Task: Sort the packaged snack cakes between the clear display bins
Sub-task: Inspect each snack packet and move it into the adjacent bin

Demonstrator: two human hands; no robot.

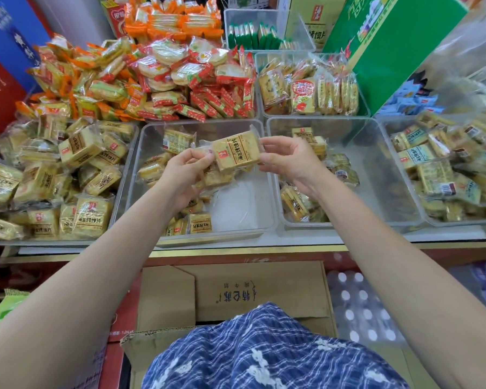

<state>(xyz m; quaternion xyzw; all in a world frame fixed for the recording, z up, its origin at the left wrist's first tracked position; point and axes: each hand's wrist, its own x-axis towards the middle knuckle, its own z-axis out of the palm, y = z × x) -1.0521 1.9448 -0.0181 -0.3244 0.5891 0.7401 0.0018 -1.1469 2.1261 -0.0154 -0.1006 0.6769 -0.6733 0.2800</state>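
Observation:
A yellow packaged snack cake (236, 153) is held flat above the middle clear bin (244, 220). My right hand (289, 160) pinches its right edge. My left hand (185, 175) pinches its left edge and also grips several more yellow packs (216, 178) underneath. The middle bin holds a few loose packs (191, 223) along its left side. To its right, a clear bin (376, 175) has some packs at its left wall. A fuller bin on the left (68, 175) is heaped with the same yellow packs.
Red and orange wrapped biscuits (163, 77) are piled behind the bins. A green carton (387, 46) leans at the back right. Another bin of yellow packs (446, 175) stands far right. An open cardboard box (236, 293) sits below the shelf edge, by bottled water (359, 304).

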